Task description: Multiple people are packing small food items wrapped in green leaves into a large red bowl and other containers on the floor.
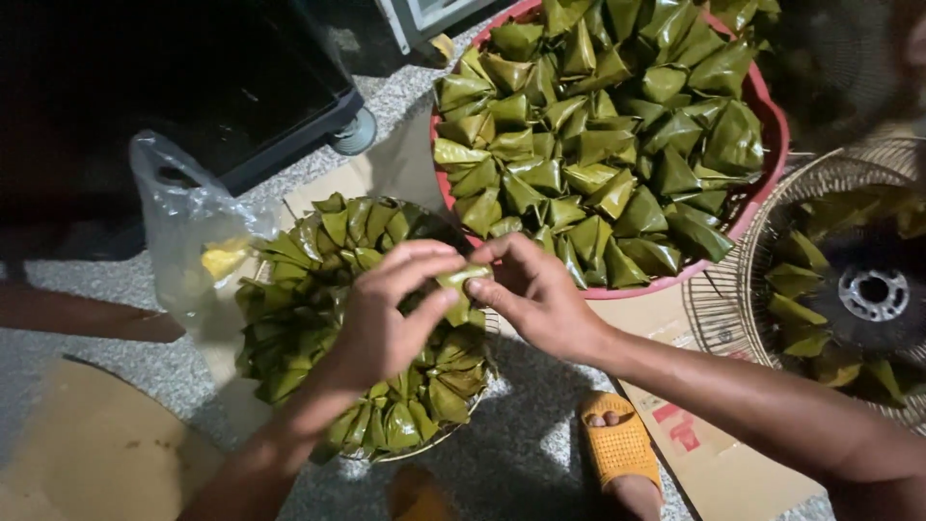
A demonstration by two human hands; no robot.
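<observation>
Clear crumpled plastic bag (188,227) at far left. Beside it, round tray ringed with green folded leaf parcels (289,318). Above that tray, left hand (386,309) and right hand (535,294), fingers of both pinched shut on one small green leaf-wrapped packet (461,280). Farther right, red plastic basin (772,125), heaped with similar parcels.

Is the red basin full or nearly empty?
Full: the red basin is heaped above its rim with folded green leaf parcels.
</observation>
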